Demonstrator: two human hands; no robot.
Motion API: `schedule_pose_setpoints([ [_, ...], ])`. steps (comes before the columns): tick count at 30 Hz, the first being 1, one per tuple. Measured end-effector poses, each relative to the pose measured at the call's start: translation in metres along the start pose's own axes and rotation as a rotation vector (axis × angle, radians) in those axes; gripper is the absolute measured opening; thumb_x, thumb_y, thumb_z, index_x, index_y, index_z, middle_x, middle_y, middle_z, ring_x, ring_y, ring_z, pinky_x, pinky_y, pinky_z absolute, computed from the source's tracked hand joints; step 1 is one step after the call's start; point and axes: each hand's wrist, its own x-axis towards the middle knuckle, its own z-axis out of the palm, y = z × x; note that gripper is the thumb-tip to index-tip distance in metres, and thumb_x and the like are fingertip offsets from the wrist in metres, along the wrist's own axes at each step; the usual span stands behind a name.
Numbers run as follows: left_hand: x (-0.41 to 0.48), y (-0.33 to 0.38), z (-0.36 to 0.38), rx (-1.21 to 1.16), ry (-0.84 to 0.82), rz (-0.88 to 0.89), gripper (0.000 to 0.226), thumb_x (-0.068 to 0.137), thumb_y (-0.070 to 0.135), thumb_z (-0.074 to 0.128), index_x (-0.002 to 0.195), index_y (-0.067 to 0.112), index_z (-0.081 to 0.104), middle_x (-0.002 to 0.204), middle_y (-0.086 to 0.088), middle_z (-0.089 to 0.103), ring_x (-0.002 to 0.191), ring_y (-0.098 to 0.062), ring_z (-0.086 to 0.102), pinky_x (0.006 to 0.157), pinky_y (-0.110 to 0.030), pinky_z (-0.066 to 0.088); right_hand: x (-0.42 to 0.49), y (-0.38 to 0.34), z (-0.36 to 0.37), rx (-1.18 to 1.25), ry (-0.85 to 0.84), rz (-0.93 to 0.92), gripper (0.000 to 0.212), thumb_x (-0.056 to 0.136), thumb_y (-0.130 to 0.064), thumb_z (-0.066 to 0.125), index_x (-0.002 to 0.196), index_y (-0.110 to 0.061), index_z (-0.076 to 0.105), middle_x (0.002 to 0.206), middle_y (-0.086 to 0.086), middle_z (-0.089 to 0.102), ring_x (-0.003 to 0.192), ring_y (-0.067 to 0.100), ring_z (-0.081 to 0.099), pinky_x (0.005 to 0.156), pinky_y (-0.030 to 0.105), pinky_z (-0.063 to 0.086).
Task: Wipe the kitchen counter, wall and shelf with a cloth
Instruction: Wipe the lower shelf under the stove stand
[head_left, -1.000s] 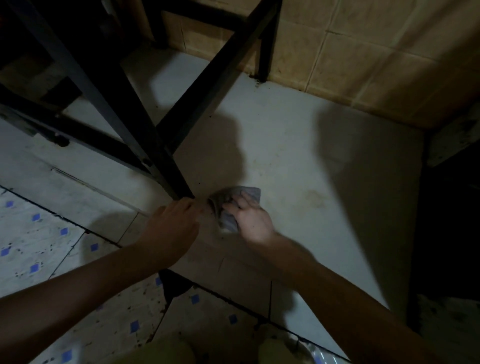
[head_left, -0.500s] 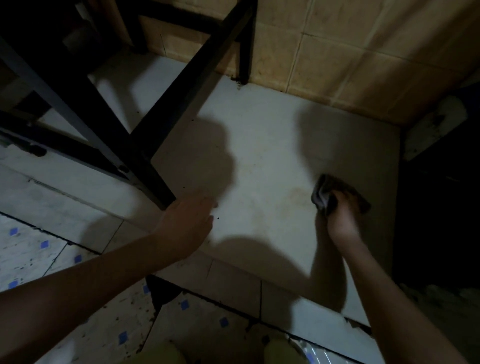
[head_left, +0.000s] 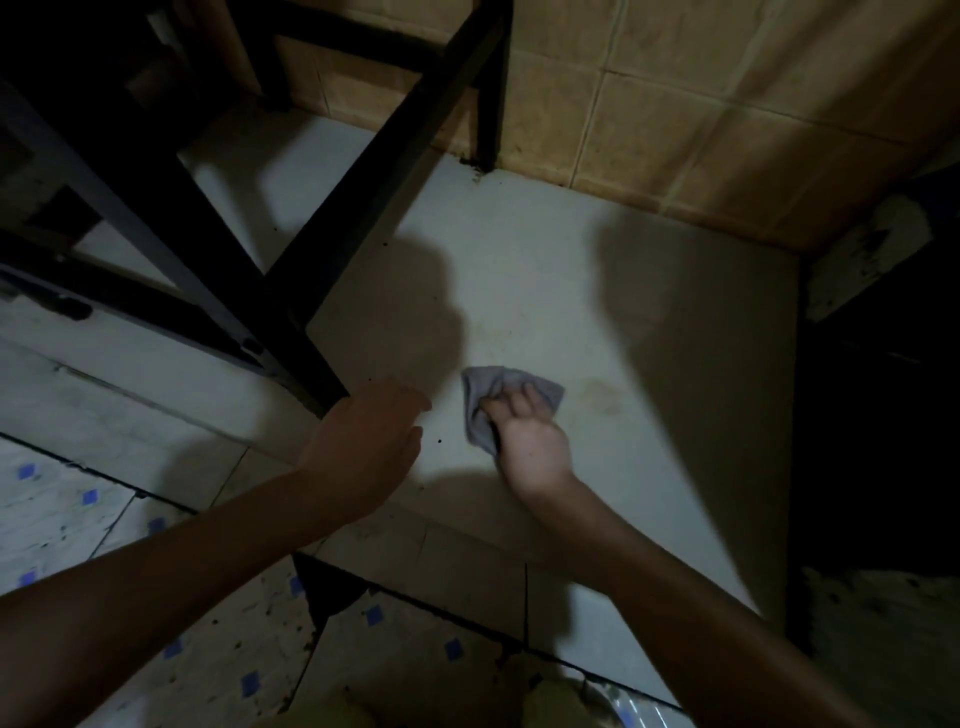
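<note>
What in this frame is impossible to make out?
All head view.
Crumpled grey cloth: partly covered by the right hand.
Left hand: fingertips shadowed, contact with the white counter unclear.
Black metal shelf frame: top cut off by the upper edge.
Far right: too dark.

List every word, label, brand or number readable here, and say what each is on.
There is no readable text in this view.
The cloth, counter, wall tiles and black frame carry no lettering.
The blue squares on the floor tiles are a pattern, not signs.
</note>
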Motion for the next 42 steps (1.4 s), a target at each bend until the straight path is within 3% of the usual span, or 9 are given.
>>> schedule_pose_setpoints([
  [6,-0.006,-0.002,-0.006,0.078,-0.024,-0.055,0.051,0.098,0.033,0.01,0.142,0.018,0.03,0.144,-0.002,0.035,0.133,-0.017,0.035,0.106,-0.029,0.031,0.026,-0.034,0.011,-0.076,-0.073,-0.121,0.041,0.096,-0.017,0.04,0.137,-0.02,0.041,0.154,0.012,0.026,0.144,0.034,0.018,0.114,0.043,0.028],
  [10,0.003,0.01,-0.008,0.007,0.01,-0.054,0.035,0.099,0.023,0.032,0.132,0.016,0.042,0.131,-0.004,0.046,0.119,-0.022,0.044,0.096,-0.029,0.034,0.039,-0.022,0.003,-0.011,-0.006,-0.105,0.041,0.097,-0.019,0.039,0.138,-0.021,0.042,0.151,0.009,0.032,0.143,0.027,0.023,0.112,0.035,0.03],
  [14,0.021,0.024,-0.008,-0.046,0.012,-0.02,0.031,0.098,0.021,0.036,0.127,0.017,0.046,0.127,-0.004,0.047,0.112,-0.022,0.047,0.092,-0.031,0.034,0.036,0.019,-0.013,0.032,0.064,0.068,0.042,0.093,-0.017,0.045,0.136,-0.016,0.044,0.142,0.011,0.043,0.137,0.026,0.031,0.113,0.031,0.024],
  [20,0.048,0.04,0.004,-0.115,0.063,0.068,0.03,0.094,0.025,0.044,0.122,0.019,0.052,0.121,-0.004,0.053,0.107,-0.024,0.053,0.09,-0.036,0.041,0.003,0.102,-0.04,0.128,0.146,0.443,0.039,0.096,-0.015,0.04,0.134,-0.02,0.046,0.145,0.009,0.039,0.14,0.027,0.028,0.107,0.039,0.035],
  [26,0.062,0.049,0.011,-0.162,0.157,0.078,0.023,0.083,0.017,0.06,0.106,0.02,0.061,0.107,-0.006,0.062,0.095,-0.028,0.061,0.084,-0.04,0.048,-0.038,0.135,-0.039,0.121,0.2,0.594,0.041,0.096,-0.013,0.043,0.137,-0.013,0.045,0.148,0.013,0.036,0.143,0.027,0.022,0.116,0.038,0.022],
  [30,0.087,0.045,-0.006,-0.115,0.159,0.111,0.028,0.089,0.018,0.052,0.116,0.015,0.059,0.118,-0.01,0.059,0.106,-0.032,0.055,0.092,-0.04,0.043,-0.055,0.108,-0.027,-0.001,0.182,0.516,0.043,0.091,-0.014,0.044,0.134,-0.019,0.048,0.145,0.009,0.041,0.141,0.028,0.027,0.105,0.038,0.037],
  [34,0.115,0.05,-0.028,-0.033,0.1,0.125,0.032,0.094,0.02,0.04,0.122,0.011,0.053,0.124,-0.014,0.053,0.111,-0.033,0.049,0.096,-0.042,0.04,-0.055,0.05,-0.018,-0.024,0.031,0.281,0.039,0.094,-0.021,0.046,0.133,-0.024,0.051,0.147,0.009,0.042,0.14,0.029,0.032,0.1,0.034,0.044],
  [38,0.121,0.057,-0.036,-0.021,0.089,0.115,0.033,0.095,0.02,0.043,0.125,0.009,0.052,0.128,-0.016,0.051,0.115,-0.035,0.047,0.097,-0.042,0.039,-0.065,-0.005,-0.016,-0.034,-0.075,0.09,0.038,0.085,-0.031,0.039,0.099,-0.032,0.074,0.114,-0.003,0.071,0.107,0.021,0.067,0.073,0.027,0.059],
  [42,0.115,0.061,-0.035,-0.117,0.115,0.085,0.031,0.093,0.017,0.048,0.122,0.007,0.055,0.122,-0.02,0.053,0.111,-0.038,0.05,0.095,-0.046,0.041,-0.085,-0.003,-0.01,-0.118,-0.081,-0.032,0.043,0.085,-0.037,0.033,0.108,-0.036,0.07,0.119,-0.009,0.068,0.114,0.017,0.063,0.082,0.027,0.057],
])
